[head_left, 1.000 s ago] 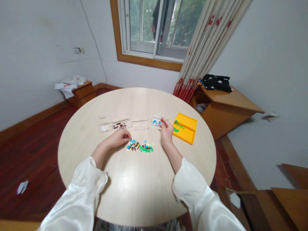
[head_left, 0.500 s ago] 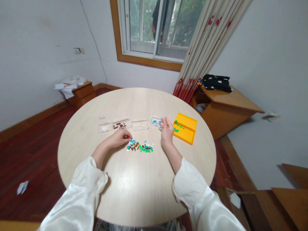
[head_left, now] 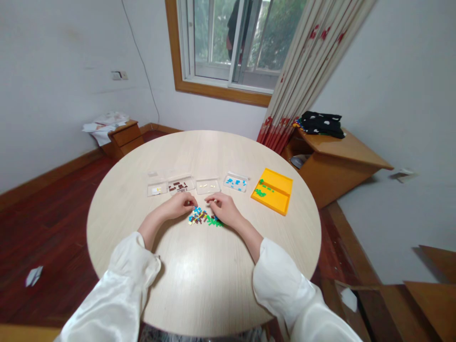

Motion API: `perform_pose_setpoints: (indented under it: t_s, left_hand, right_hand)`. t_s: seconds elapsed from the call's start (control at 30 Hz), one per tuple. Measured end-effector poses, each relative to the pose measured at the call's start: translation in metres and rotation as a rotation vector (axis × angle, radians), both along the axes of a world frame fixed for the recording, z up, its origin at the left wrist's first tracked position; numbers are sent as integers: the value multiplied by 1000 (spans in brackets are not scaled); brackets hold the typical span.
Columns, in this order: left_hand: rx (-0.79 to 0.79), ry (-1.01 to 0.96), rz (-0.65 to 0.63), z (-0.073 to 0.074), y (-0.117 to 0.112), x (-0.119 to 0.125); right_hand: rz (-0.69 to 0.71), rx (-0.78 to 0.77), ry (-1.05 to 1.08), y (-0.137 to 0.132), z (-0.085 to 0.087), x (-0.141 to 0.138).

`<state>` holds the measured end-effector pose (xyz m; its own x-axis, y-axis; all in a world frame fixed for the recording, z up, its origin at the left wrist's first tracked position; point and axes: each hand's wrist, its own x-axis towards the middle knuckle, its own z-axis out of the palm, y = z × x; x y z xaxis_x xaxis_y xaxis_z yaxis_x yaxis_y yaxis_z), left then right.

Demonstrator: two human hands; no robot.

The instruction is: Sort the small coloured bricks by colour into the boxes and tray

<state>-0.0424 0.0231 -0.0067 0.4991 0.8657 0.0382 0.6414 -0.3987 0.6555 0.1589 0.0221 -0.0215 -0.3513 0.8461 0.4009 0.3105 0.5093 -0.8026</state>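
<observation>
A mixed pile of small building bricks (head_left: 199, 217) in blue, brown, green, yellow and cream lies on the round table (head_left: 203, 266). My left hand (head_left: 178, 205) rests at the pile's left edge, its fingers curled in close to the blue bricks. Over the right part of the pile is my right hand (head_left: 226, 210), covering some bricks, with thumb and fingers drawn together. Whatever either hand's fingertips hold is too small to make out. Just beyond the hands stand a transparent tray with a few cream bricks (head_left: 207, 185) and one with blue bricks (head_left: 236, 182).
Farther left are a transparent tray of brown bricks (head_left: 181, 184) and another with a few pale and yellow pieces (head_left: 156, 189). An open yellow case (head_left: 281, 194) holding green bricks lies to the right. Wooden cabinets (head_left: 342, 166) stand beyond the table.
My right hand has moved left from the tray of blue bricks to the pile, and its fingers have closed. My left hand stays almost in place at the pile.
</observation>
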Motion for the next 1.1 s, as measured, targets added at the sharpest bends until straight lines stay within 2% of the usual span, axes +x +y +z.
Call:
perform_pose_setpoints:
  t_s: [0.1, 0.23, 0.4, 0.57, 1.1]
  left_hand:
    - [-1, -3, 13, 0, 0, 0]
    - [25, -55, 76, 1, 0, 4]
    - [-38, -312, 215, 6, -3, 19]
    - [-165, -484, 234, 9, -7, 30]
    - [-212, -534, 241, 1, -5, 30]
  right_hand:
    - [96, 87, -147, -7, 0, -6]
    - [62, 101, -159, -7, 1, -5]
    - [24, 124, -85, -9, 8, -2]
    - [2, 186, -74, -11, 14, -2]
    - [-48, 209, -74, -10, 11, -2]
